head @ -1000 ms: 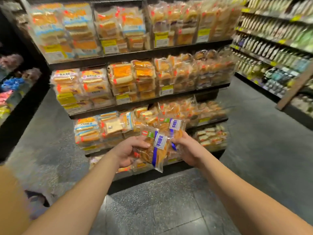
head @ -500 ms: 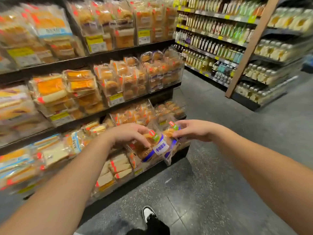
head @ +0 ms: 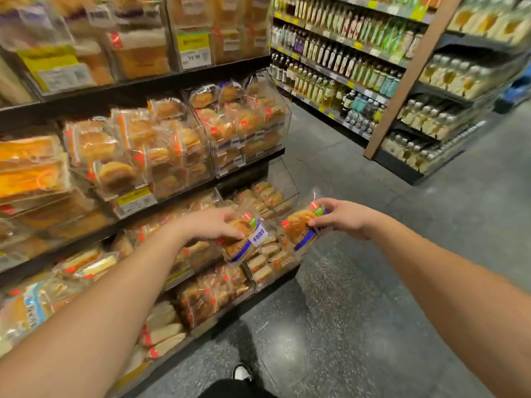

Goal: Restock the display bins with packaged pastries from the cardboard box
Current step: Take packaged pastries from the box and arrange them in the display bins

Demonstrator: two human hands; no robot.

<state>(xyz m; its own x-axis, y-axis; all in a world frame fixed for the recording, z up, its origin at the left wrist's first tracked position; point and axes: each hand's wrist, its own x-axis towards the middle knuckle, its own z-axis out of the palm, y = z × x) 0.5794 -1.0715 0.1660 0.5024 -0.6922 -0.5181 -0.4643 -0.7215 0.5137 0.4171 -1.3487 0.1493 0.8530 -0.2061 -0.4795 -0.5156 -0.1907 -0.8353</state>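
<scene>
I have one pastry pack [head: 244,239] pinched in my left hand [head: 208,225], fingers curled over its top edge, and a second pack [head: 301,228] gripped in my right hand [head: 344,218] by its upper corner. The two packs sit near each other, just apart, in front of the lower clear bins [head: 270,262] at the shelf's end (both carry a blue band and a red round sticker). Filled bins [head: 244,130] rise on the tiers above. To the right, across the grey floor [head: 344,326], stand shelves of bottles [head: 330,70]. A shoe [head: 242,372] shows at the bottom.
</scene>
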